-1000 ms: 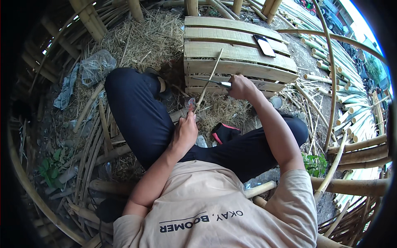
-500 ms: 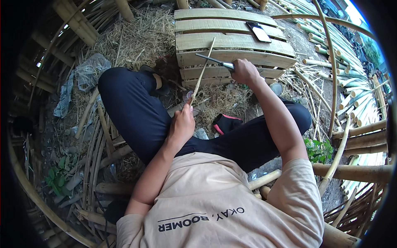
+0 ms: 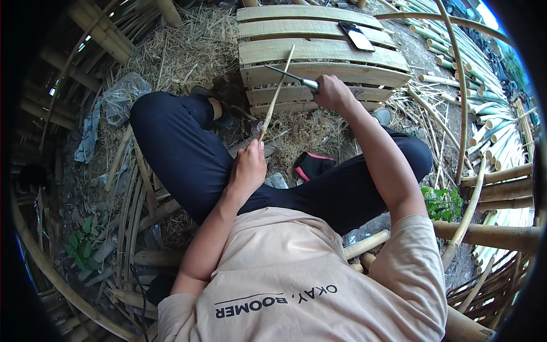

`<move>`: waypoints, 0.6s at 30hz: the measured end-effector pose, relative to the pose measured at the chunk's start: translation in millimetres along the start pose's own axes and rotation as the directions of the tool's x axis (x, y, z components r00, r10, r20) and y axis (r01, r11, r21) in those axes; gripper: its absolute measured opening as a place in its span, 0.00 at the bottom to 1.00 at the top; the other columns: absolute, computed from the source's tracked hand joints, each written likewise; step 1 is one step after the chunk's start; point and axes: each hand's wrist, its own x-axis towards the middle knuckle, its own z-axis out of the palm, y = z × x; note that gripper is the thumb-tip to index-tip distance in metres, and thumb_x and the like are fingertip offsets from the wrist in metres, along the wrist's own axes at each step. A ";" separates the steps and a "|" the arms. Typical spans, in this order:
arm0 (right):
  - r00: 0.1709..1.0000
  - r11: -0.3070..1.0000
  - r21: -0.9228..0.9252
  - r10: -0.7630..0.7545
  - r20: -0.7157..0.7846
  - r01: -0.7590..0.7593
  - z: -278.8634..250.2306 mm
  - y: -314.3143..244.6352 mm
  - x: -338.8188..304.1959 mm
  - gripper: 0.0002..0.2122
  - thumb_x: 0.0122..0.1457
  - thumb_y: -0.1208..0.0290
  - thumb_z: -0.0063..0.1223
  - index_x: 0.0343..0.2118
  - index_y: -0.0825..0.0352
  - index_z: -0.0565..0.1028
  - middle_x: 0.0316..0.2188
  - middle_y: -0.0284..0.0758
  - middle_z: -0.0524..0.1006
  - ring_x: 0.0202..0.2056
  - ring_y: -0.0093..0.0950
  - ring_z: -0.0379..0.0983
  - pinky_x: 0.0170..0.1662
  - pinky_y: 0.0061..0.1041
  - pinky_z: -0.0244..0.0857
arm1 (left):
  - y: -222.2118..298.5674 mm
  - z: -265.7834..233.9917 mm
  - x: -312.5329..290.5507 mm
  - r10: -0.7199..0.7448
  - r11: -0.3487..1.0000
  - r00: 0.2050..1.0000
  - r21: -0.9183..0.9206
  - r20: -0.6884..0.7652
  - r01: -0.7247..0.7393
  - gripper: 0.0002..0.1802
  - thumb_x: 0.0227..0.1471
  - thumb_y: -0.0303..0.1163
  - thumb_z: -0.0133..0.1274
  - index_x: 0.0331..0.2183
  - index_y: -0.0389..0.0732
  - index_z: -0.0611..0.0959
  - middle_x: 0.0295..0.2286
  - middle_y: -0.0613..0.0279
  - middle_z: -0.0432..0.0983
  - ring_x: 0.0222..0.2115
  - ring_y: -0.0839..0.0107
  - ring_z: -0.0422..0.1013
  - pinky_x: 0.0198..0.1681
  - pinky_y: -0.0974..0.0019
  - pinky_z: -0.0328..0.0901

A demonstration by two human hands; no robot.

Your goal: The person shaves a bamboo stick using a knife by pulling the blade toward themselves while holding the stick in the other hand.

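My left hand (image 3: pixel 248 171) is closed around the lower end of a thin, pale bamboo stick (image 3: pixel 275 99), which slants up and away, its far tip over the slatted wooden crate (image 3: pixel 268 52). In my right hand (image 3: pixel 333 93) is a long, narrow-bladed knife (image 3: pixel 292 76), gripped by its handle. The blade points left and lies across the upper part of the stick. Most of the handle is hidden by my fingers. My left forearm rests near my thigh, and my right arm reaches forward past the other knee.
A phone (image 3: pixel 357 37) lies on the crate's slats. Between my legs is a black and pink cloth item (image 3: pixel 314 166) on straw-strewn ground. Clear plastic (image 3: pixel 126 97) lies at left. Cut bamboo poles (image 3: pixel 489 128) are stacked at right, and a bamboo pole (image 3: pixel 487 235) runs beside my right elbow.
The knife and my right hand have shifted slightly up and left, with the blade still across the stick. The whole view has shifted a little too. Both grips are unchanged.
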 end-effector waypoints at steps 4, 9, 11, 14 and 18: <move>0.984 0.994 0.002 -0.108 0.141 0.108 -0.6 -23.3 -2.7 0.10 0.49 0.67 0.57 0.29 0.69 0.80 0.28 0.52 0.80 0.34 0.49 0.79 0.41 0.45 0.73 | -0.9 0.3 -2.4 0.002 1.000 1.000 -0.012 -0.013 -0.003 0.13 0.65 0.33 0.42 0.32 0.33 0.73 0.24 0.39 0.76 0.30 0.37 0.73 0.32 0.41 0.64; 0.935 0.970 0.102 -0.238 0.262 0.219 7.4 -37.0 -6.4 0.12 0.50 0.66 0.57 0.31 0.69 0.82 0.28 0.51 0.80 0.34 0.48 0.79 0.41 0.43 0.74 | 0.1 -3.7 -4.5 -0.002 0.999 1.000 -0.039 0.008 0.002 0.14 0.65 0.34 0.44 0.32 0.33 0.73 0.24 0.38 0.76 0.29 0.37 0.73 0.31 0.42 0.64; 0.947 0.977 0.091 -0.210 0.244 0.193 5.4 -39.0 -3.2 0.11 0.49 0.66 0.57 0.32 0.69 0.82 0.28 0.51 0.80 0.34 0.48 0.79 0.41 0.43 0.74 | -1.6 -6.7 -4.2 0.000 0.999 1.000 -0.048 0.008 0.000 0.15 0.65 0.35 0.45 0.31 0.33 0.73 0.24 0.38 0.76 0.29 0.37 0.73 0.31 0.43 0.64; 0.972 0.993 0.031 -0.121 0.201 0.117 1.5 -36.4 3.2 0.11 0.48 0.68 0.55 0.31 0.68 0.82 0.29 0.51 0.81 0.34 0.49 0.79 0.42 0.43 0.74 | -2.9 -6.4 -5.7 -0.007 0.999 1.000 -0.037 0.004 0.007 0.16 0.65 0.36 0.46 0.30 0.32 0.73 0.24 0.38 0.75 0.29 0.37 0.73 0.30 0.43 0.64; 0.988 1.000 0.004 0.002 0.157 -0.003 -4.8 -28.5 14.0 0.11 0.48 0.69 0.54 0.32 0.68 0.81 0.31 0.51 0.81 0.35 0.49 0.79 0.43 0.44 0.74 | -2.9 -8.0 -5.0 -0.009 0.998 1.000 -0.054 0.008 0.009 0.16 0.65 0.36 0.45 0.30 0.32 0.72 0.24 0.38 0.75 0.30 0.37 0.73 0.30 0.43 0.64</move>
